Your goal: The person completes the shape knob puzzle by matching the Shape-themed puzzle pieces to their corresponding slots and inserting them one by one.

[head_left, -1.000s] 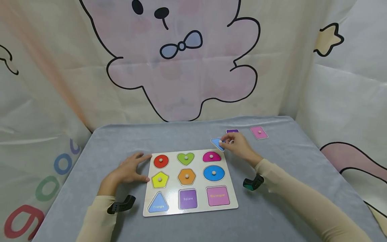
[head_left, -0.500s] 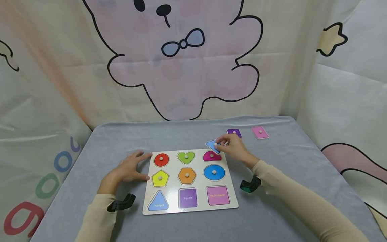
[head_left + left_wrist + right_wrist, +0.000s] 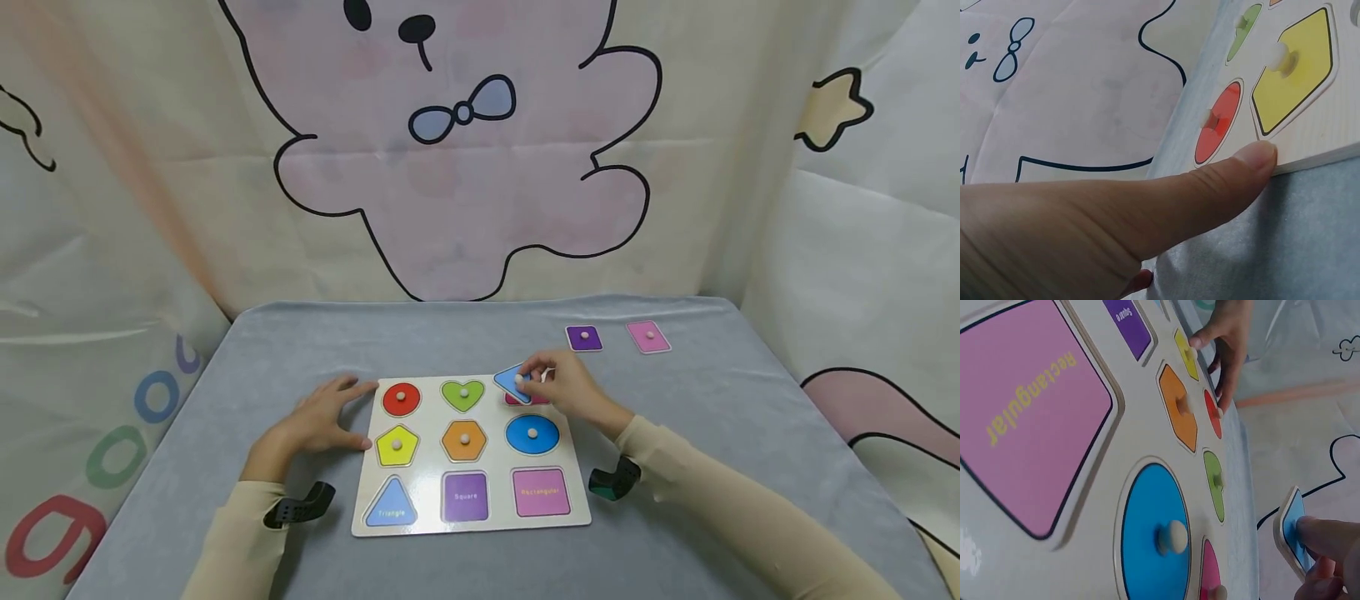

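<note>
My right hand (image 3: 566, 385) pinches the knob of a blue triangle piece (image 3: 507, 381), holding it above the back right corner of a wooden puzzle board (image 3: 427, 487). Part of the magenta half-circle piece (image 3: 536, 399) is hidden beneath it. In the right wrist view the triangle piece (image 3: 1295, 528) is raised off the board between thumb and fingers. At the board's left edge rests my left hand (image 3: 318, 421), fingers spread; its thumb (image 3: 1254, 159) touches the edge beside the yellow pentagon (image 3: 1294, 72). The front row shows the triangle (image 3: 392, 504), square (image 3: 466, 497) and rectangle (image 3: 541, 492) recesses.
A purple square piece (image 3: 584, 337) and a pink rectangle piece (image 3: 648, 337) lie on the grey cloth behind the board. Knobbed pieces sit in the board's back and middle rows, among them the red circle (image 3: 401, 400) and blue oval (image 3: 532, 434). A printed curtain (image 3: 450, 192) hangs behind.
My right hand has carried the blue triangle leftward and nearer, from beside the board's back right corner to over it. The purple square is uncovered now. My left hand stays at the board's edge.
</note>
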A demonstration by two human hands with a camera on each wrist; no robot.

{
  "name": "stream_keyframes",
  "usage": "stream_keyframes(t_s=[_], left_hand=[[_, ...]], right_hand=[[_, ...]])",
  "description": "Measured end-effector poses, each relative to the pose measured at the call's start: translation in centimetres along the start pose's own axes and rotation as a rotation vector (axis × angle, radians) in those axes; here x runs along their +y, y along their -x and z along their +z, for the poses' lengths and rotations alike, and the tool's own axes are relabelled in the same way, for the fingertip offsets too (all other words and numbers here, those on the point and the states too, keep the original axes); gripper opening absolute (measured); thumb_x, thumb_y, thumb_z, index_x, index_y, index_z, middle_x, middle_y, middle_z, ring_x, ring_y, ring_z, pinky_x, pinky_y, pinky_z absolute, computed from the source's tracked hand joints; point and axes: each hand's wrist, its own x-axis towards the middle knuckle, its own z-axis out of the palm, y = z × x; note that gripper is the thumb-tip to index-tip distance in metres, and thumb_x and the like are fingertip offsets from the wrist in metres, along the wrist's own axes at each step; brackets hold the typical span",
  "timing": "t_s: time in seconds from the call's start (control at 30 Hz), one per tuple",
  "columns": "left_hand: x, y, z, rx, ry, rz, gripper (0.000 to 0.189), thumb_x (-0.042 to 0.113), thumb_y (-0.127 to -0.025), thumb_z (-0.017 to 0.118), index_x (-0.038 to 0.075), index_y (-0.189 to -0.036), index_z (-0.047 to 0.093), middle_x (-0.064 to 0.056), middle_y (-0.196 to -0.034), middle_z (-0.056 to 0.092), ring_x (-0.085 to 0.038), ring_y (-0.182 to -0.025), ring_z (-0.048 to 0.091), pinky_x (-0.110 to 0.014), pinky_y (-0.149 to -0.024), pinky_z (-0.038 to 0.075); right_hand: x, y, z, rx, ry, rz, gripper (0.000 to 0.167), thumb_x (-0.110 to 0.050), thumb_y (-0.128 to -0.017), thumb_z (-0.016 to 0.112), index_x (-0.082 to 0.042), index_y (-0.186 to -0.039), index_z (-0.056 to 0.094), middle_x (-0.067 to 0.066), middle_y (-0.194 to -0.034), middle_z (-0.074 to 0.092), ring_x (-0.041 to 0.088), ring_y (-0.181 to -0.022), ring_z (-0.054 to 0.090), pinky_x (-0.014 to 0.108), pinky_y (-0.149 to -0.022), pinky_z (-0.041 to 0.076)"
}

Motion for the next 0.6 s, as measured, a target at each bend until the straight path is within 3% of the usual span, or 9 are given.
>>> stream_keyframes(t_s=[0.3,0.43,0.6], left_hand=[[0.0,0.1,-0.1,-0.013,-0.006,-0.026,0.097,0.044,-0.073,0.088,0.020,-0.154,0.043,-0.028,-0.160,0.032,-0.053,-0.145,0.029,-0.079,-0.111,0.024],[0.1,0.2,-0.2,-0.009,-0.005,-0.018,0.097,0.045,-0.072,0.088,0.020,-0.154,0.043,-0.028,-0.159,0.032,-0.054,-0.144,0.029,-0.080,-0.110,0.024],[0.4,0.2,-0.3,-0.013,-0.008,-0.005,0.096,0.045,-0.072,0.089,0.020,-0.154,0.044,-0.029,-0.159,0.032,-0.055,-0.143,0.029,-0.081,-0.109,0.023]], right_hand=[[-0.5,0.2,0.8,-0.048,-0.013,-0.025,0.013,-0.008,-0.089,0.077,-0.001,-0.099,0.075,0.002,-0.074,0.052,0.012,-0.067,0.051,0.017,-0.058,0.041],[-0.9,0.5,1.1,-0.065,-0.036,-0.024,0.011,-0.006,-0.089,0.076,-0.001,-0.098,0.075,0.002,-0.073,0.051,0.012,-0.063,0.050,0.016,-0.055,0.040],[-1.4,0.9,1.4,-0.091,-0.076,-0.007,0.011,-0.005,-0.089,0.075,-0.001,-0.100,0.075,0.002,-0.074,0.051,0.014,-0.063,0.050,0.014,-0.055,0.046]])
